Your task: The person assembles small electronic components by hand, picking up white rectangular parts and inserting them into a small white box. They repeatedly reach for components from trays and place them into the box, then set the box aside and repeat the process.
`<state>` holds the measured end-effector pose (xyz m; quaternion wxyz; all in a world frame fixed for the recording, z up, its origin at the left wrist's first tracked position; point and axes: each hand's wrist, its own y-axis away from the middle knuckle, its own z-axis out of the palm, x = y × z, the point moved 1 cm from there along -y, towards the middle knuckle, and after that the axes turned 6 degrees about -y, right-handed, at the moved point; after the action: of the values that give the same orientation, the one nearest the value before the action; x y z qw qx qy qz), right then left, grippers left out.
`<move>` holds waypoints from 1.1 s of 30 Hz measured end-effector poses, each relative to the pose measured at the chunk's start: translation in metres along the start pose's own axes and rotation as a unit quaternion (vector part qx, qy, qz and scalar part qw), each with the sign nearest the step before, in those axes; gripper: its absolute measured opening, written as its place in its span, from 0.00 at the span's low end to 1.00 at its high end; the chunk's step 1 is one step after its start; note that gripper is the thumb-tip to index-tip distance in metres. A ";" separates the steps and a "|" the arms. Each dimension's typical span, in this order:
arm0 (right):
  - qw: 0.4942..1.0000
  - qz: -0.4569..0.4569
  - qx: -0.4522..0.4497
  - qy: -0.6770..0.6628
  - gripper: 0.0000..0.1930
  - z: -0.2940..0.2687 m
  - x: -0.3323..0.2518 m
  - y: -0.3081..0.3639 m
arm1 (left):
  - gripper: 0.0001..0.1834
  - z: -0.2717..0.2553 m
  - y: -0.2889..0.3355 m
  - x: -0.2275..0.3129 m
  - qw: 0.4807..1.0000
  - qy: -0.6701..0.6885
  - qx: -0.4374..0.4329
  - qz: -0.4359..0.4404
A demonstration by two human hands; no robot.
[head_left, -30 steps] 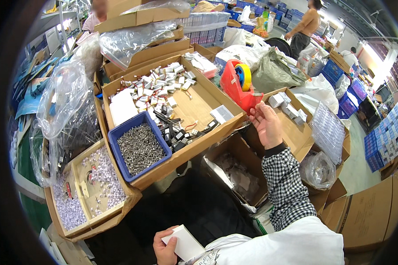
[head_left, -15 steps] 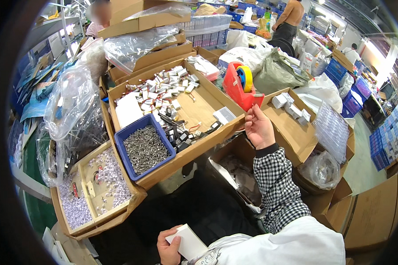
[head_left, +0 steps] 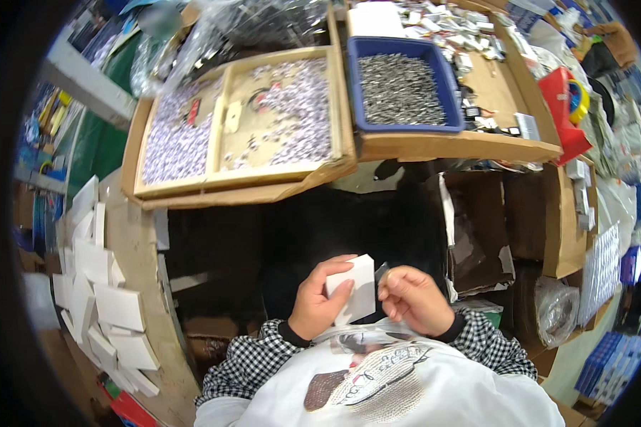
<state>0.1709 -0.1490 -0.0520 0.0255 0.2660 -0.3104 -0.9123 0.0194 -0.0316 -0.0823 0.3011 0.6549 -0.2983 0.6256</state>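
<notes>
Close to my body, my left hand (head_left: 315,302) grips a flat white box (head_left: 358,290) by its left side, thumb on its face. Just right of it, my right hand (head_left: 417,302) pinches a short strip of clear tape (head_left: 382,270) between thumb and fingertips. The strip is close to the box's right edge; I cannot tell whether it touches. A red tape dispenser (head_left: 557,107) with a yellow-cored roll stands on the carton edge at the far right.
Left lies a pile of white boxes (head_left: 121,309). Ahead are a divided wooden tray (head_left: 221,132) of small white parts, a blue bin (head_left: 406,128) of metal screws, and a cardboard tray (head_left: 506,85) with small batteries. An open carton (head_left: 477,192) stands at the right.
My right hand has left the tape dispenser and come back to the white box with a strip of tape. The view has turned left and down, bringing the box pile into sight.
</notes>
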 end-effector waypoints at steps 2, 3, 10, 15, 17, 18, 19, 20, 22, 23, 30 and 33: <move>0.999 0.044 -0.005 -0.020 0.09 0.006 0.016 -0.006 | 0.16 -0.002 0.003 0.004 1.000 -0.024 0.000 -0.002; 0.999 0.037 -0.018 -0.018 0.12 0.008 0.018 -0.009 | 0.17 -0.002 0.003 0.007 0.999 -0.052 0.002 0.005; 0.999 0.033 -0.008 -0.014 0.12 0.021 0.019 -0.017 | 0.20 -0.005 0.006 0.023 0.992 -0.124 0.003 0.005; 0.999 0.026 0.045 -0.006 0.12 0.029 0.020 -0.015 | 0.25 -0.005 0.007 0.030 0.995 -0.095 0.023 0.005; 0.999 0.021 0.048 -0.010 0.12 0.033 0.018 -0.014 | 0.27 -0.006 0.005 0.033 0.995 -0.100 0.009 0.005; 0.998 0.022 0.060 -0.009 0.12 0.035 0.018 -0.013 | 0.27 -0.007 0.004 0.034 0.992 -0.124 0.001 0.027; 0.998 0.018 0.059 -0.010 0.12 0.036 0.017 -0.012 | 0.28 -0.008 0.002 0.036 0.988 -0.148 -0.007 0.048; 0.998 0.017 0.067 -0.008 0.12 0.038 0.017 -0.012 | 0.28 -0.008 0.001 0.037 0.983 -0.172 -0.015 0.070; 0.996 0.020 0.083 0.000 0.13 0.040 0.016 -0.010 | 0.26 -0.008 -0.001 0.039 0.979 -0.188 -0.021 0.072; 0.995 0.024 0.092 0.004 0.13 0.040 0.017 -0.010 | 0.24 -0.008 -0.001 0.039 0.978 -0.196 -0.024 0.066; 0.994 0.060 0.094 -0.005 0.14 0.037 0.021 -0.012 | 0.16 -0.009 -0.002 0.035 0.985 -0.160 -0.004 0.068; 0.991 0.070 0.105 0.053 0.14 0.035 0.021 -0.013 | 0.08 -0.006 -0.003 0.030 0.989 -0.142 0.033 -0.001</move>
<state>0.1372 -0.1237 -0.0463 0.0777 0.2925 -0.4206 -0.8553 0.0193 -0.0253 -0.0525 0.2341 0.7470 -0.3168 0.5355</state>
